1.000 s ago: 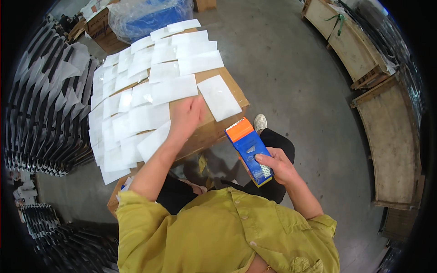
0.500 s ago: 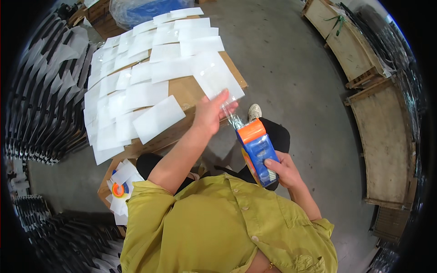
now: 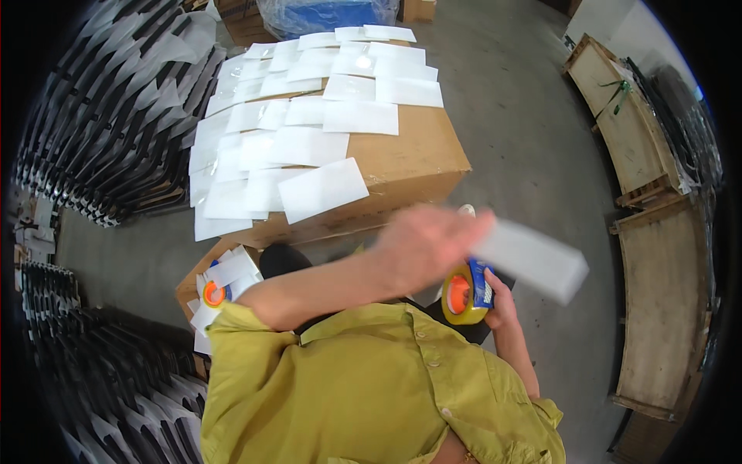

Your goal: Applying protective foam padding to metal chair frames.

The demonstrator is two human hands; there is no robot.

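My left hand [image 3: 429,241] reaches across my body to the right, blurred by motion, and grips one white flat pouch [image 3: 533,261] that sticks out to the right. Just below it my right hand [image 3: 504,308] holds an orange and blue tape dispenser [image 3: 468,290] with a yellowish roll. In front of me stands a large cardboard box [image 3: 413,158]. Its top is covered with several white flat pouches [image 3: 321,188] laid in overlapping rows.
A smaller cardboard box [image 3: 192,284] at my lower left holds more white pouches and a second orange and blue dispenser [image 3: 213,294]. Black stacked parts [image 3: 93,139] line the left side. Wooden frames [image 3: 657,294] stand on the right. A blue wrapped bundle [image 3: 332,11] lies beyond the box.
My left hand lifted one white pouch off the box top and swung it right, over the dispenser. The dispenser in my right hand turned, showing its roll.
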